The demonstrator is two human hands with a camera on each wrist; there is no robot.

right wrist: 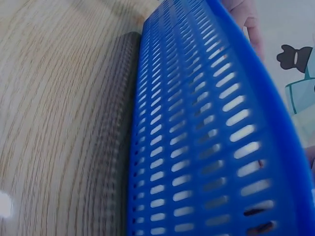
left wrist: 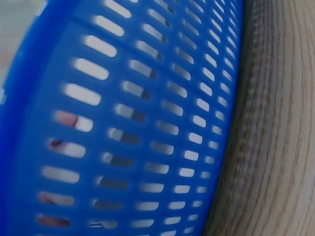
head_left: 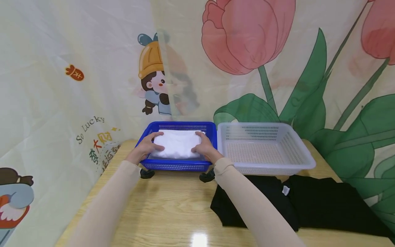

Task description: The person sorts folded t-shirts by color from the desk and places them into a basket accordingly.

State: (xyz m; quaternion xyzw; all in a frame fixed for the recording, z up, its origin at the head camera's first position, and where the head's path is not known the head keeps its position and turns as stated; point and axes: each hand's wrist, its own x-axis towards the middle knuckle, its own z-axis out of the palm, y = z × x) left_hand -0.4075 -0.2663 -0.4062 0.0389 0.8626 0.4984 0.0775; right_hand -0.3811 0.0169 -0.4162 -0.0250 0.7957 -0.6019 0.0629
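Note:
A folded white cloth lies in the blue perforated basket. My left hand grips the left end of the cloth, thumb on the near side and fingers over the far edge. On the opposite end my right hand holds it the same way. Both wrists sit over the basket's near rim. The left wrist view is mostly filled by the slotted blue basket wall, with bits of white and skin visible through the slots. In the right wrist view, fingers show beyond the rim.
Right of the blue basket stands a white perforated basket, with nothing seen inside. In front of it, black folded fabric with a white label lies on the wooden table. A printed curtain hangs behind.

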